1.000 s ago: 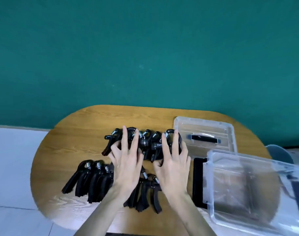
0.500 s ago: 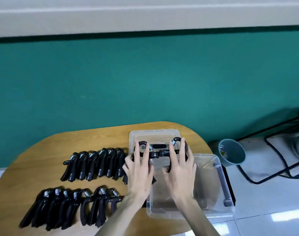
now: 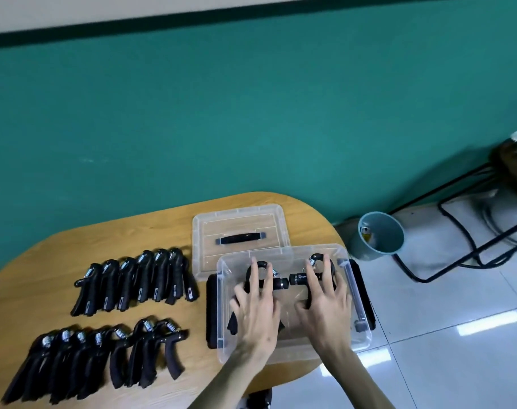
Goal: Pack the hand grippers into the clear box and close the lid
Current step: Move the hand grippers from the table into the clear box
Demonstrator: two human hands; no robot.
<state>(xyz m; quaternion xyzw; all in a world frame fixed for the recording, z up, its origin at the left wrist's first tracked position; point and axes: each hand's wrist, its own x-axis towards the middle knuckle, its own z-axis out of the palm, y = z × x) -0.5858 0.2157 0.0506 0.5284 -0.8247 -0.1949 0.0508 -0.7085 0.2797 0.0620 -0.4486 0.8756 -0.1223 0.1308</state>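
Note:
The clear box (image 3: 295,356) stands open at the right end of the wooden table (image 3: 104,240). Both my hands reach down inside it. My left hand (image 3: 255,305) lies over one black hand gripper (image 3: 281,283), fingers on top and thumb at its side. My right hand (image 3: 325,302) holds a second hand gripper (image 3: 298,280) the same way, and the two knobs face each other. The clear lid (image 3: 239,219) with a black handle lies flat just behind the box. A back row (image 3: 133,278) and a front row (image 3: 89,358) of several grippers lie to the left.
Black latches hang on the box's left (image 3: 211,311) and right (image 3: 363,290) sides. The box's right part overhangs the table edge. A blue-grey bin (image 3: 381,237) stands on the tiled floor at the right, next to a black metal frame (image 3: 457,231). A green wall is behind.
Both hands carried two grippers from the back row to the right and lowered them from above the lid into the box. My view has swung right.

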